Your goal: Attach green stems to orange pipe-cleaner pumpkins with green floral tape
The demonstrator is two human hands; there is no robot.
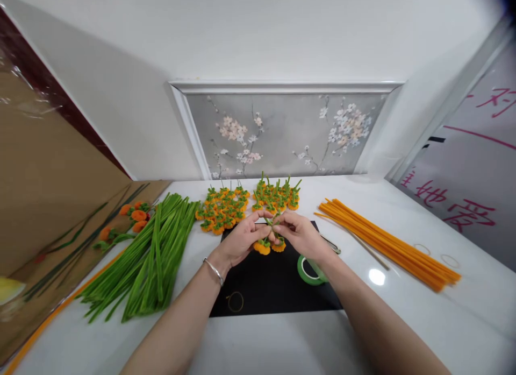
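My left hand (242, 238), with a silver bangle at the wrist, pinches the green stems of small orange pipe-cleaner flowers (262, 248). Meeting it over the black mat (266, 289), my right hand (297, 232) has its thumb and fingers closed on the same green stems. Two orange flower heads hang below the fingers. The exact twist of the stems is partly hidden by my fingertips. Beside my right wrist, a roll of green tape (309, 271) lies on the mat, with scissors (331, 243) partly behind the wrist.
Behind my hands stand two groups of orange flowers (221, 209) with green stems (278, 195). Green pipe cleaners (157, 256) lie at left, orange ones (387, 243) at right. Cardboard (80, 246) with finished flowers (139, 215) is far left. A thin ring (235, 302) rests on the mat.
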